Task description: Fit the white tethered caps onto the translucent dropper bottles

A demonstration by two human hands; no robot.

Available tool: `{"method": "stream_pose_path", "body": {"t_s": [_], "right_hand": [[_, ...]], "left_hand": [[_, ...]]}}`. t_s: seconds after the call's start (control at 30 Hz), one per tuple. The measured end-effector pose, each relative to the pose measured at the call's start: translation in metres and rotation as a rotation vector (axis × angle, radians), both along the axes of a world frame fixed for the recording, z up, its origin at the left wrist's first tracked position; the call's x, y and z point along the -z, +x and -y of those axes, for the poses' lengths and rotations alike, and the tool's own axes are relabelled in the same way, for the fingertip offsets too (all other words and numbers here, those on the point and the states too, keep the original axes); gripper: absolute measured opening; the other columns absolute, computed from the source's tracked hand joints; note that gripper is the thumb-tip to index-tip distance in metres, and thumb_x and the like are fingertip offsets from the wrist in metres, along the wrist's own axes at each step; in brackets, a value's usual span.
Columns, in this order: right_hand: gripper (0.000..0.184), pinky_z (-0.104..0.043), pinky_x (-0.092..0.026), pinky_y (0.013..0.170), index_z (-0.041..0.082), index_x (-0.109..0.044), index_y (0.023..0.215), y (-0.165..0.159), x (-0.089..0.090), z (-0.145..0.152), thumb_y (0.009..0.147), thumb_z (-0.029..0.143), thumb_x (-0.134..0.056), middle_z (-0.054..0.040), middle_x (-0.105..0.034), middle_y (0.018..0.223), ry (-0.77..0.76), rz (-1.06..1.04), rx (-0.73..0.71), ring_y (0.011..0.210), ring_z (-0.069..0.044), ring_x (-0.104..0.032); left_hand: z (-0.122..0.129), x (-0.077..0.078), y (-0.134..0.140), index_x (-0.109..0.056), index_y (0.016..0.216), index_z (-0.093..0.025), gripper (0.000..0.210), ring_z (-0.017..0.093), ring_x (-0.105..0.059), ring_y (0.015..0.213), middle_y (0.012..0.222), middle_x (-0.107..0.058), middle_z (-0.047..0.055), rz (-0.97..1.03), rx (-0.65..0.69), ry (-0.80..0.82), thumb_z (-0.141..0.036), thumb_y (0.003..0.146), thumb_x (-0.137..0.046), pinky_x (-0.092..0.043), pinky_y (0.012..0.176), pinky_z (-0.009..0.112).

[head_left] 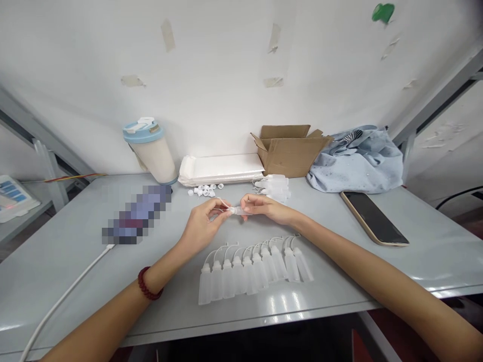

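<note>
Above the middle of the grey table, both hands meet at one small translucent squeeze bottle [238, 210], which lies on its side. My right hand [267, 208] is closed round its body. At the neck end, my left hand [204, 222] pinches the bottle's white top, where a thin white strap shows between the fingers; the exact grip is partly hidden. Nearer to me lies a row of several like bottles [227, 281] with white tops and curved straps. Beyond my left hand is a cluster of small white caps [206, 191]. Past my right hand lies a pile of bottles [277, 186].
White padded envelopes [222, 168] lie stacked against the wall, beside an open cardboard box [289, 156]. At the back left stands a tumbler [154, 156]. A blurred-out device [138, 213] with a white cable is at left. A phone [373, 217] and bluish cloth [358, 163] are at right.
</note>
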State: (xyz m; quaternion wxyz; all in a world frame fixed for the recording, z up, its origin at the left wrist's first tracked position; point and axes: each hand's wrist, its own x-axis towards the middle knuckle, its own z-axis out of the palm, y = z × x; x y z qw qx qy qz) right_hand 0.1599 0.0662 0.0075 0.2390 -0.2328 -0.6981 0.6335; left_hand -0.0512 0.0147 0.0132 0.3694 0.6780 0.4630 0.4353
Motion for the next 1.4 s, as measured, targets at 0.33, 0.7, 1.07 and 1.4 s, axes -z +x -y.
{"method": "stream_pose_path", "body": {"t_s": [0.33,0.7,1.07,1.4], "right_hand": [[0.024,-0.029,-0.034,0.076,0.020,-0.047,0.092,-0.0013,-0.0014,0.0038,0.088,0.041,-0.056,0.0028,-0.057,0.068,-0.005,0.014,0.003,0.072,-0.014,-0.051],[0.023,-0.028,-0.032,0.073,0.019,-0.048,0.092,-0.0032,-0.0017,0.0052,0.091,0.043,-0.049,0.0047,-0.051,0.063,0.063,0.054,0.033,0.068,-0.013,-0.047],[0.025,-0.028,-0.033,0.071,0.018,-0.048,0.093,-0.0042,-0.0028,0.0071,0.091,0.043,-0.050,0.0040,-0.054,0.063,0.046,0.058,0.040,0.066,-0.013,-0.049],[0.029,-0.029,-0.034,0.072,0.018,-0.049,0.093,-0.0058,-0.0035,0.0074,0.089,0.046,-0.051,0.0038,-0.054,0.063,0.045,0.062,0.027,0.067,-0.013,-0.049]], "left_hand": [[0.0028,-0.0068,0.0032,-0.065,0.084,-0.016,0.025,0.019,-0.064,0.077,0.075,-0.067,0.004,0.029,0.017,-0.213,-0.039,0.075,-0.064,-0.051,0.078,0.035],[0.0061,-0.0029,0.0058,-0.065,0.082,-0.017,0.020,0.020,-0.064,0.091,0.094,-0.068,0.006,0.047,0.013,-0.127,-0.034,0.072,-0.066,-0.050,0.088,0.037],[0.0027,-0.0042,0.0037,-0.067,0.089,-0.014,0.030,0.018,-0.067,0.076,0.081,-0.070,0.006,0.082,0.042,-0.416,-0.041,0.076,-0.067,-0.054,0.079,0.034],[0.0041,-0.0011,0.0062,-0.066,0.084,-0.014,0.032,0.015,-0.062,0.063,0.078,-0.068,0.005,0.099,0.032,-0.347,-0.039,0.067,-0.073,-0.054,0.065,0.032]]}}
